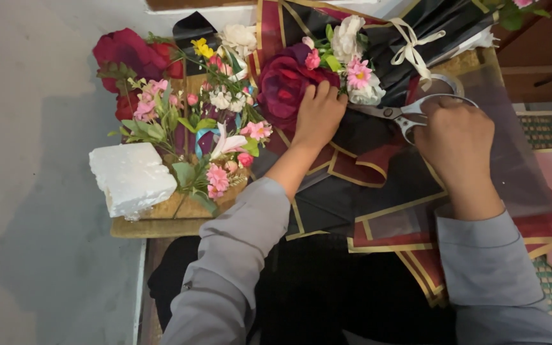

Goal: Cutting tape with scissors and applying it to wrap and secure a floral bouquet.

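Left hand [317,115] lies palm down, fingers spread a little, pressing on the bouquet [327,64] just below a large dark red rose [283,86]; it grips nothing. Right hand [456,137] is closed through the handles of silver scissors [398,114], blades pointing left toward the left hand, tips close to its fingers; whether the blades are parted cannot be told. Bouquet sits at top centre of the surface [161,223], wrapped in black and maroon paper [365,191] with gold edging that spreads out under both hands and toward the person's lap. White and pink flowers sit beside the rose, and a cream ribbon [411,48] is tied in a bow on the wrap, above the scissors. Both arms wear grey sleeves [237,255]. Left of the bouquet, a loose heap of flowers [186,121]: red, pink, white, yellow, with green leaves. A white foam block [132,177] lies at the heap's lower left, touching it. Sheer wrap and pink sheets lie at far right.
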